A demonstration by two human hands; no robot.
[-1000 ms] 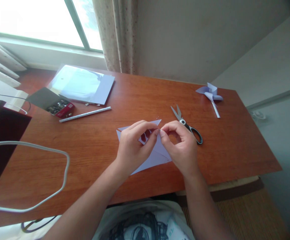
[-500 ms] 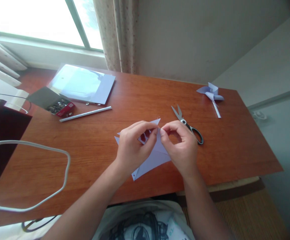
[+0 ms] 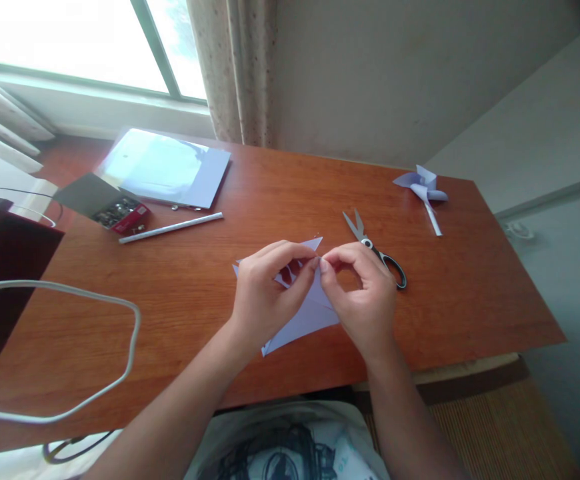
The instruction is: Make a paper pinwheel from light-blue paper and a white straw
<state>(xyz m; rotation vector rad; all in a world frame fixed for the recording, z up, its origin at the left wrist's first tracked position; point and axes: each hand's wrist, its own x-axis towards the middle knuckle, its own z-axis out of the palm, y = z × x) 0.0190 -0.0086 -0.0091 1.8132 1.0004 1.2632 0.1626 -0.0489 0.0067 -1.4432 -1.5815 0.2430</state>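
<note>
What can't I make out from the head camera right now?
- Middle of the paper sheet: hidden under the left hand and right hand.
- What the fingertips pinch: too small.
- Box contents: too small, blurred.
- White cable: cut off by the left edge.

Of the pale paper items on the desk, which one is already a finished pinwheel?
The pinwheel at the desk's far right corner, with curled blades on a stick. The cut sheet is flat under both hands; the paper stack lies untouched near the window.
</note>
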